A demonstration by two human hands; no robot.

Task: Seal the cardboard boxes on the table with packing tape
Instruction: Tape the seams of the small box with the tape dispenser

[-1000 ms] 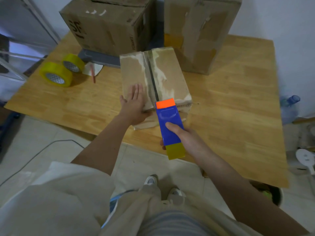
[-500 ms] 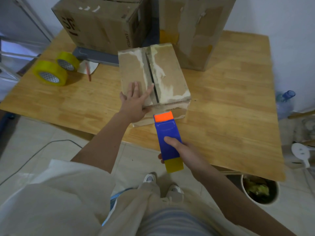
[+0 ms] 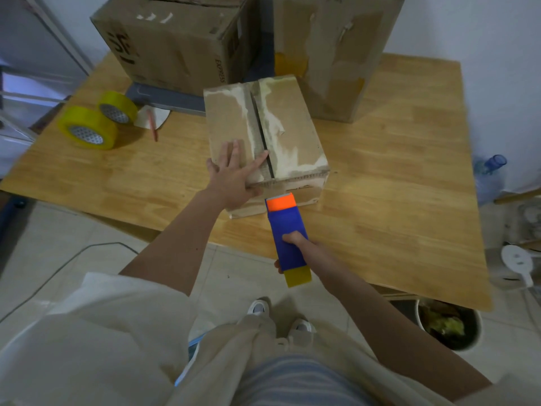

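Nearest the viewer, the right hand (image 3: pixel 301 250) grips one blue tape dispenser (image 3: pixel 288 238), its orange end against the near face of the small cardboard box (image 3: pixel 263 136). Left hand (image 3: pixel 234 177) lies flat, fingers spread, on that box's top beside the open seam. Farther back on the surface (image 3: pixel 395 171): two yellow tape rolls (image 3: pixel 96 121) and two large cardboard boxes (image 3: pixel 181 39).
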